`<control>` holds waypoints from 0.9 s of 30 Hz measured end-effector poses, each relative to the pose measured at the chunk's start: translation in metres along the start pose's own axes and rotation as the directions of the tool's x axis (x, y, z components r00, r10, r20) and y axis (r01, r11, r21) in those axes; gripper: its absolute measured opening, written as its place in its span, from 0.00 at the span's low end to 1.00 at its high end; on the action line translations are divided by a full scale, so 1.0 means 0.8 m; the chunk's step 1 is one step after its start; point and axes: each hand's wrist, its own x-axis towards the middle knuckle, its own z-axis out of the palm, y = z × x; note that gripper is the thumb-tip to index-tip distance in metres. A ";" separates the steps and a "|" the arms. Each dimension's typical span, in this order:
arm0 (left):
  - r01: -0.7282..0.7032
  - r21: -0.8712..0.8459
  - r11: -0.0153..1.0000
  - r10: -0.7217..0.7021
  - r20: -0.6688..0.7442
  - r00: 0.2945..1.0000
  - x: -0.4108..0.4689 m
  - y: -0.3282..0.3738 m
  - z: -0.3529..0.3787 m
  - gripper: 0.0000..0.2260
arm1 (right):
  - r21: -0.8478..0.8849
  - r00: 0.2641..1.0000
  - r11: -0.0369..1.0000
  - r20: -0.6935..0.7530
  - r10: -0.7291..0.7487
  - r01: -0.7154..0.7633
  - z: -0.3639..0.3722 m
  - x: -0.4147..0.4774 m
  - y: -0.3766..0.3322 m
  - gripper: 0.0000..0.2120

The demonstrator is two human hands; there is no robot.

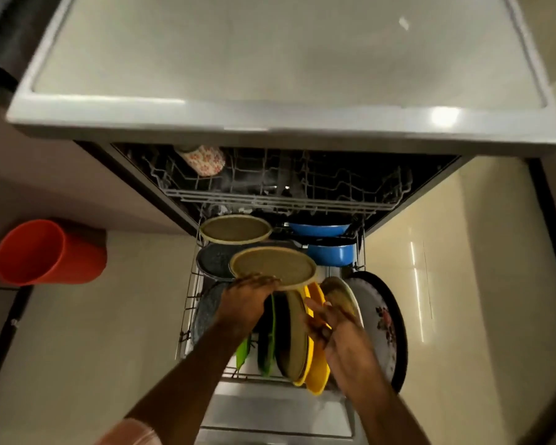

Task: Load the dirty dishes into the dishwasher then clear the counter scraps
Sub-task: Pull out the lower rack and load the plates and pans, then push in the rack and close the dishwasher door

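Observation:
The dishwasher stands open with its lower rack (187, 319) pulled out over the door. My left hand (247, 300) grips the near rim of a tan plate (275, 266) held flat above the rack. My right hand (337, 332) is blurred and touches the upright plates, at a yellow plate (318, 374) and a tan-centred plate (294, 335). A second tan plate (235, 229), a dark speckled plate (212, 260), green plates (270, 348), a blue pan (318, 228) and a blue pot (331, 253) fill the rack. A large floral plate (382, 322) stands at the right.
The upper rack (280, 187) holds a floral mug (204, 160). The white dishwasher top (270, 59) juts out above. An orange bucket (45, 252) lies on the tiled floor to the left. Cream cabinet fronts (446, 284) are at the right.

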 end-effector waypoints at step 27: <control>0.074 -0.010 0.997 -0.068 0.270 0.961 -0.019 -0.025 0.072 0.35 | -0.704 0.973 0.702 -0.067 -0.221 0.111 -0.101 -0.011 0.124 0.11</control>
